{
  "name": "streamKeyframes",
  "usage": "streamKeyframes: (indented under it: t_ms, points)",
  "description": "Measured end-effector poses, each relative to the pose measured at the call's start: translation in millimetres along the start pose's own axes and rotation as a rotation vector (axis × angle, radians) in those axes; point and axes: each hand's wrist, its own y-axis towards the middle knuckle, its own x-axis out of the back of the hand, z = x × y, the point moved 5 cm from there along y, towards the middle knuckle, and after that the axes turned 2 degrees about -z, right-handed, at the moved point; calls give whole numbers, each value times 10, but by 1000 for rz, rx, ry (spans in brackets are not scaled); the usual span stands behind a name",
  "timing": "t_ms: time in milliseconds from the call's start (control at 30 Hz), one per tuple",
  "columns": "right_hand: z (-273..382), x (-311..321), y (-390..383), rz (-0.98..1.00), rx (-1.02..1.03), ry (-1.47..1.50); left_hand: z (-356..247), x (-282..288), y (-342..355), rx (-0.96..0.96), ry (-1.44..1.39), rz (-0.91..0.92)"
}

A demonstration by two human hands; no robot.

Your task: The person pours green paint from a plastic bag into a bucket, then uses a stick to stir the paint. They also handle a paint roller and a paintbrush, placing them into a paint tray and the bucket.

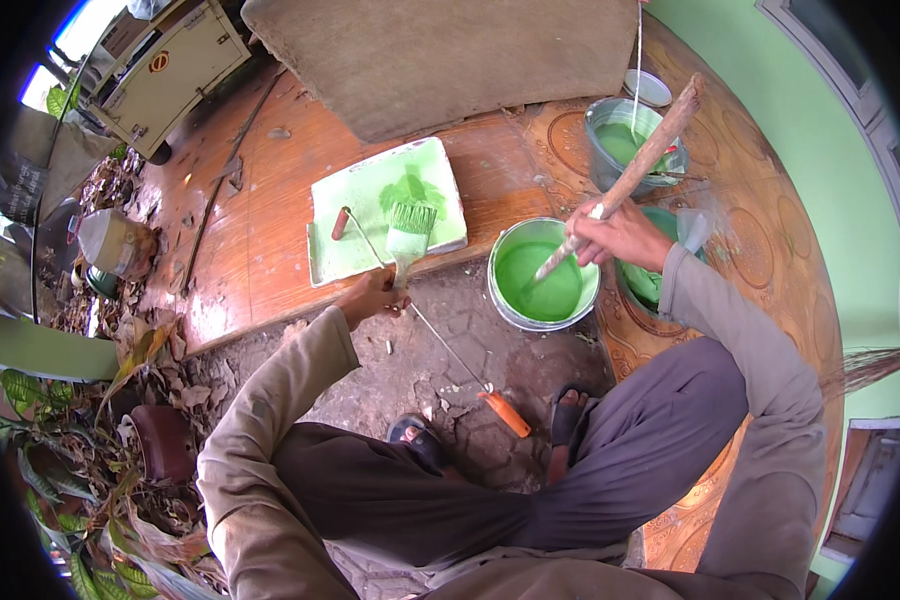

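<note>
My left hand grips a wide paintbrush with green-smeared bristles, held over a white paint tray. A thin metal rod crosses at that hand, with a small roller at the upper end and an orange handle low down; whether I grip it too is unclear. My right hand is closed round a wooden stick, whose lower end dips into green paint in a white bucket. Behind that hand is another green-paint container, partly hidden.
A further paint bucket and a lid stand at back right. A large board lies beyond the tray on the orange boards. A cream cart, plants and dry leaves are left; a green wall is right.
</note>
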Motion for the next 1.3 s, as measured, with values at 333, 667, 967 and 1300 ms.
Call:
streamKeyframes:
  t_ms: [333,667,967,1300]
  points:
    - [66,-59,18,9,38,33,-7,7,-46,13,-55,-42]
    - [56,-50,5,2,31,-3,-64,8,-65,15,-23,-14]
    - [29,-36,-47,42,9,-18,-120,-20,-63,6,10,-9]
    - [69,-80,-66,13,22,-21,-74,-2,-58,6,-15,-8]
